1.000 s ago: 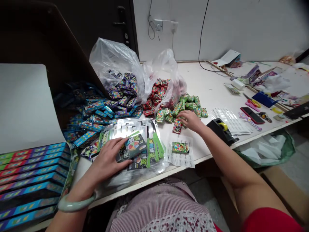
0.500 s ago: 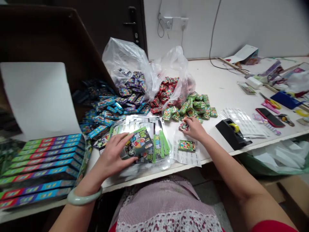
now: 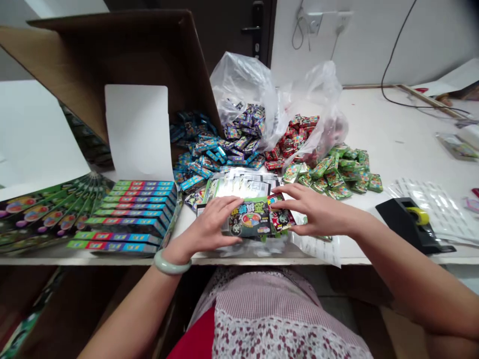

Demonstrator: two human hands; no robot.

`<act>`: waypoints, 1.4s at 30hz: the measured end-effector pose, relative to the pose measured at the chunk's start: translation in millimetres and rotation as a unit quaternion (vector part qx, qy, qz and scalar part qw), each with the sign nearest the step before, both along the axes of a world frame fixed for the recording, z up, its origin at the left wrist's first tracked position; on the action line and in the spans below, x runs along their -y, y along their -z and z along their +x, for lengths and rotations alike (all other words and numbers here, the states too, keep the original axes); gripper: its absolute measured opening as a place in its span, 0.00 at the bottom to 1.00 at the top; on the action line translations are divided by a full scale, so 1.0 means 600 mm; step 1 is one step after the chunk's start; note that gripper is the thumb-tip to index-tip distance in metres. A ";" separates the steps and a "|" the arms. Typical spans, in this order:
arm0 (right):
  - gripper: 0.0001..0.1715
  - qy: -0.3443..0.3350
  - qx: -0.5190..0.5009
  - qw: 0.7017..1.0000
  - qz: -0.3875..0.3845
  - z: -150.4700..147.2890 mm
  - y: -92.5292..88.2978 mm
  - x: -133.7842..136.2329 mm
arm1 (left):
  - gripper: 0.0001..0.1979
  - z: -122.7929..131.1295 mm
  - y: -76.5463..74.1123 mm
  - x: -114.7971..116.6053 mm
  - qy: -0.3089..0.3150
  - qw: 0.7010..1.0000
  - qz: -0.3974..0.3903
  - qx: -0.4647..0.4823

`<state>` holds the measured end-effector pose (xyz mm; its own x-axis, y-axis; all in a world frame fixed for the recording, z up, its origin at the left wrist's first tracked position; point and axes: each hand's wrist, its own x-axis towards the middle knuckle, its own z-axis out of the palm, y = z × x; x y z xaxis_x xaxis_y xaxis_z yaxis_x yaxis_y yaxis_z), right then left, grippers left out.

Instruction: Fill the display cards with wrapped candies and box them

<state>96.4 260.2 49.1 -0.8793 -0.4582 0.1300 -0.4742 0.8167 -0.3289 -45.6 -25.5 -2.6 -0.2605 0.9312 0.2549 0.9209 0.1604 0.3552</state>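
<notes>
My left hand (image 3: 215, 224) grips the left edge of a black and green printed packet (image 3: 249, 219), thumb below and fingers above. The packet lies over a pile of clear-edged plastic pouches (image 3: 241, 187) near the table's front edge. A small red packet (image 3: 281, 214) is between the thumb and fingers of my right hand (image 3: 312, 209), against the right end of the black and green packet. Partly under my right hand lies a sheet of clear stickers (image 3: 322, 249). Small green packets (image 3: 337, 172) are heaped just behind that hand.
Blue packets (image 3: 202, 154), purple packets (image 3: 249, 122) and red packets (image 3: 297, 132) lie heaped at the back, some in clear plastic bags (image 3: 243, 75). Rows of striped boxes (image 3: 138, 214) and a large carton (image 3: 149, 55) stand left. A black tape dispenser (image 3: 402, 224) sits right.
My right hand has brought the small red packet leftward, from beside the sticker sheet to the black and green packet. The camera view has turned left.
</notes>
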 end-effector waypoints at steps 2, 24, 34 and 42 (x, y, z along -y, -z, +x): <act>0.33 0.002 0.002 1.000 -0.002 -0.008 -0.002 0.005 | 0.43 0.003 0.004 0.002 -0.002 1.000 0.000 0.029; 0.18 0.290 -0.070 0.953 -0.045 -0.328 0.076 -0.001 | 0.49 -0.025 0.029 0.066 -0.145 0.987 0.063 -0.002; 0.11 0.312 -0.043 0.935 -0.163 -0.373 0.100 -0.027 | 0.47 -0.042 0.036 0.088 -0.154 0.986 0.069 0.011; 0.24 0.317 0.063 0.844 -0.428 -0.212 0.109 0.006 | 0.43 -0.043 0.044 0.091 -0.152 0.985 0.076 0.004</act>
